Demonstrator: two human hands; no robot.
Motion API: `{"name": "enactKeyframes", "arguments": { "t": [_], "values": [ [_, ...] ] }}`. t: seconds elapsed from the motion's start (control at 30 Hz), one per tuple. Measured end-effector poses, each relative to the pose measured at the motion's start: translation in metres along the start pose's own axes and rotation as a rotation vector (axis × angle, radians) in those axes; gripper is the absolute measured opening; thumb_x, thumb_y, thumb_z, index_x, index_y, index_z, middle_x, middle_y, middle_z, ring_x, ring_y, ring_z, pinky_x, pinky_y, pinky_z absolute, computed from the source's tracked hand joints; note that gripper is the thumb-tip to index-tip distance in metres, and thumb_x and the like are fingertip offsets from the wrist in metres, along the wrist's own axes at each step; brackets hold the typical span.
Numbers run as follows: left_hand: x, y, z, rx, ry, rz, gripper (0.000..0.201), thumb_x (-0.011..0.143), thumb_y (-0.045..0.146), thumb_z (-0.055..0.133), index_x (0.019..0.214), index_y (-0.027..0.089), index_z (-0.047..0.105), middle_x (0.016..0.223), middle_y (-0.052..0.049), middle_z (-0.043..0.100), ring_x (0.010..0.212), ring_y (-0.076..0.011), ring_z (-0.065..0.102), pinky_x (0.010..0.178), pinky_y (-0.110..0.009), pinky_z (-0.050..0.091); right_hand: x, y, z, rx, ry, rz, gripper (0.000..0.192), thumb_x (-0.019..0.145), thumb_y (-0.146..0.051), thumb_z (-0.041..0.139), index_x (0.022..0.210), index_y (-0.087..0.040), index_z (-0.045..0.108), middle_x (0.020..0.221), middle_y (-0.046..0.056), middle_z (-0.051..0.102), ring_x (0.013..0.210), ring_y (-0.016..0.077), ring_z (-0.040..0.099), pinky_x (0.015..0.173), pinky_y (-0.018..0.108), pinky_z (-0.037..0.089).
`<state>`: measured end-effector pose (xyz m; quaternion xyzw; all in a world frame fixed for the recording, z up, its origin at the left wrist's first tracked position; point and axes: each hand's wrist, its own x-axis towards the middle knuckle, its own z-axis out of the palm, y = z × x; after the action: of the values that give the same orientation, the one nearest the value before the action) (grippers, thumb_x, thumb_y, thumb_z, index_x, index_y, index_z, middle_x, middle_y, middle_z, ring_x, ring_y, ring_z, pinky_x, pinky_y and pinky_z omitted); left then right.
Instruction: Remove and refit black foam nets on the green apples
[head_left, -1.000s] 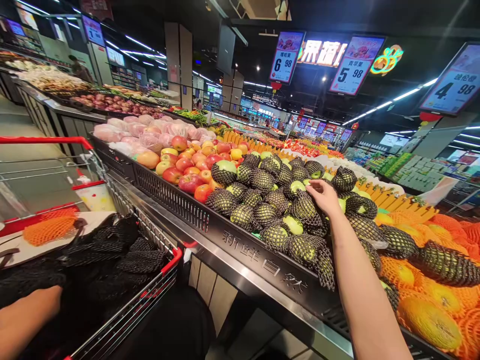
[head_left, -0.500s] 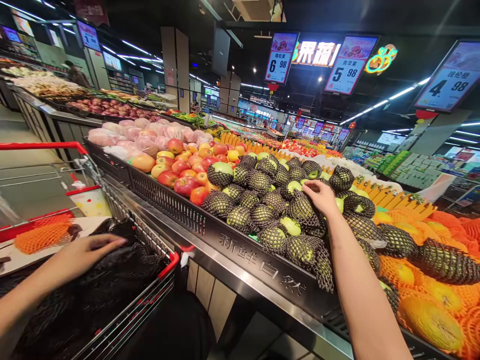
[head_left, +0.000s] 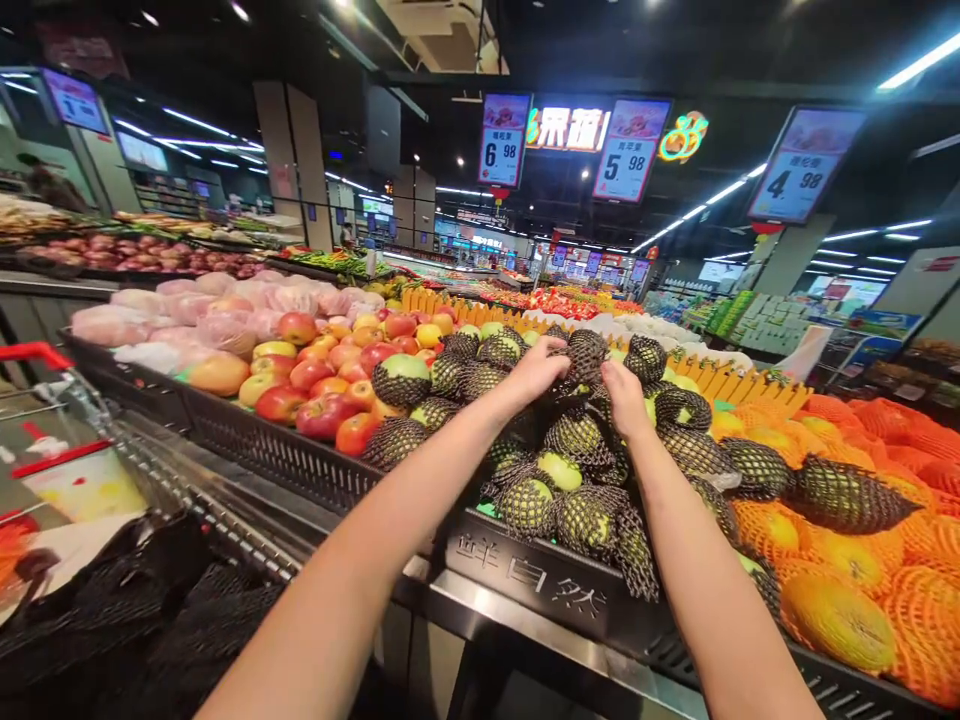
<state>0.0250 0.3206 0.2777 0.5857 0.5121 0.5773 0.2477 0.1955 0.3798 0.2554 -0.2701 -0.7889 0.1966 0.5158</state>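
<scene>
A heap of green apples in black foam nets [head_left: 525, 495] fills the middle of the display bin [head_left: 525, 585]. Both my arms reach over the bin's front edge to the top of the heap. My left hand [head_left: 534, 370] is closed on the black net of one netted green apple [head_left: 583, 358] at the top. My right hand [head_left: 622, 398] grips the same fruit from the right, fingers curled against the net. Part of that apple is hidden between my hands.
Red and yellow apples [head_left: 322, 400] lie left of the heap, and oranges in orange nets [head_left: 840, 610] lie to the right. A shopping cart [head_left: 45, 355] with a red handle stands at lower left, holding loose black nets [head_left: 150, 600]. Price signs [head_left: 501, 140] hang overhead.
My left hand has left the cart and come up to the apple heap, meeting my right hand on one netted apple. The view has turned right, toward the bin.
</scene>
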Motion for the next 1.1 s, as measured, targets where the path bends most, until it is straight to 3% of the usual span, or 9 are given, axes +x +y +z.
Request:
{"name": "enactKeyframes", "arguments": {
  "t": [0.07, 0.17, 0.3, 0.47, 0.67, 0.8, 0.93, 1.03, 1.1],
  "values": [
    [0.022, -0.008, 0.029, 0.074, 0.1, 0.121, 0.051, 0.076, 0.007, 0.059, 0.126, 0.011, 0.053, 0.129, -0.018, 0.065, 0.118, -0.0252, 0.063, 0.104, -0.04, 0.049, 0.0, 0.0, 0.0, -0.04, 0.067, 0.035, 0.05, 0.081, -0.067, 0.058, 0.103, -0.023, 0.066, 0.099, 0.008, 0.075, 0.094, 0.0279, 0.068, 0.086, 0.039, 0.054],
    [0.03, -0.029, 0.044, 0.181, 0.18, 0.248, 0.045, 0.08, 0.006, 0.06, 0.124, 0.015, 0.052, 0.132, -0.019, 0.063, 0.124, -0.0264, 0.06, 0.107, -0.044, 0.046, 0.0, 0.004, 0.0, -0.083, 0.182, 0.095, 0.039, 0.077, -0.06, 0.063, 0.091, -0.023, 0.062, 0.086, 0.006, 0.072, 0.074, 0.0234, 0.065, 0.073, 0.035, 0.052],
    [0.023, -0.047, 0.037, 0.276, 0.212, 0.275, 0.022, 0.086, 0.021, 0.065, 0.107, 0.019, 0.06, 0.113, -0.014, 0.071, 0.106, -0.0289, 0.067, 0.098, -0.045, 0.05, 0.001, 0.011, -0.003, -0.099, 0.359, 0.155, 0.029, 0.08, -0.052, 0.058, 0.084, -0.023, 0.058, 0.083, 0.004, 0.068, 0.074, 0.0214, 0.061, 0.07, 0.032, 0.049],
    [0.023, -0.047, 0.027, 0.155, 0.292, 0.167, 0.01, 0.088, 0.024, 0.062, 0.095, 0.018, 0.062, 0.092, -0.009, 0.073, 0.074, -0.0199, 0.068, 0.077, -0.034, 0.053, 0.006, 0.019, -0.009, -0.027, 0.537, 0.259, 0.022, 0.077, -0.038, 0.059, 0.092, -0.023, 0.055, 0.091, 0.006, 0.068, 0.077, 0.021, 0.061, 0.073, 0.032, 0.051],
    [0.028, -0.047, 0.035, -0.092, 0.127, 0.073, 0.032, 0.089, 0.05, 0.06, 0.084, 0.018, 0.062, 0.089, -0.008, 0.072, 0.08, -0.0206, 0.068, 0.075, -0.032, 0.051, 0.004, 0.012, -0.003, 0.04, 0.293, 0.139, 0.023, 0.064, -0.017, 0.054, 0.085, -0.022, 0.061, 0.098, 0.007, 0.073, 0.092, 0.0244, 0.067, 0.084, 0.036, 0.055],
    [0.029, -0.046, 0.039, -0.161, 0.15, 0.086, 0.021, 0.077, 0.031, 0.075, 0.084, 0.018, 0.06, 0.085, -0.004, 0.068, 0.077, -0.0171, 0.064, 0.075, -0.029, 0.049, 0.0, 0.005, 0.002, 0.018, 0.11, 0.073, 0.026, 0.066, -0.019, 0.054, 0.085, -0.022, 0.072, 0.097, 0.003, 0.077, 0.093, 0.0247, 0.069, 0.087, 0.039, 0.055],
    [0.027, -0.041, 0.036, -0.26, 0.207, 0.086, 0.02, 0.079, 0.031, 0.073, 0.078, 0.018, 0.057, 0.075, 0.001, 0.061, 0.066, -0.0127, 0.058, 0.065, -0.025, 0.046, 0.001, 0.004, 0.0, 0.107, 0.17, 0.079, 0.029, 0.074, -0.033, 0.062, 0.098, -0.023, 0.073, 0.108, 0.006, 0.075, 0.101, 0.0261, 0.068, 0.095, 0.044, 0.053],
    [0.024, -0.036, 0.035, -0.376, 0.178, 0.115, 0.032, 0.077, 0.045, 0.074, 0.073, 0.019, 0.055, 0.069, 0.003, 0.054, 0.06, -0.0109, 0.05, 0.053, -0.022, 0.039, 0.003, 0.003, 0.001, 0.209, 0.226, 0.143, 0.061, 0.071, -0.052, 0.074, 0.124, -0.024, 0.063, 0.132, 0.01, 0.065, 0.117, 0.0287, 0.062, 0.103, 0.045, 0.049],
    [0.023, -0.034, 0.035, -0.422, 0.103, 0.15, 0.042, 0.074, 0.055, 0.074, 0.067, 0.02, 0.053, 0.062, 0.006, 0.047, 0.055, -0.0093, 0.042, 0.049, -0.022, 0.034, 0.003, 0.002, 0.003, 0.266, 0.176, 0.175, 0.071, 0.067, -0.058, 0.078, 0.127, -0.024, 0.06, 0.136, 0.011, 0.062, 0.124, 0.0294, 0.059, 0.107, 0.045, 0.046]
  ]
}}
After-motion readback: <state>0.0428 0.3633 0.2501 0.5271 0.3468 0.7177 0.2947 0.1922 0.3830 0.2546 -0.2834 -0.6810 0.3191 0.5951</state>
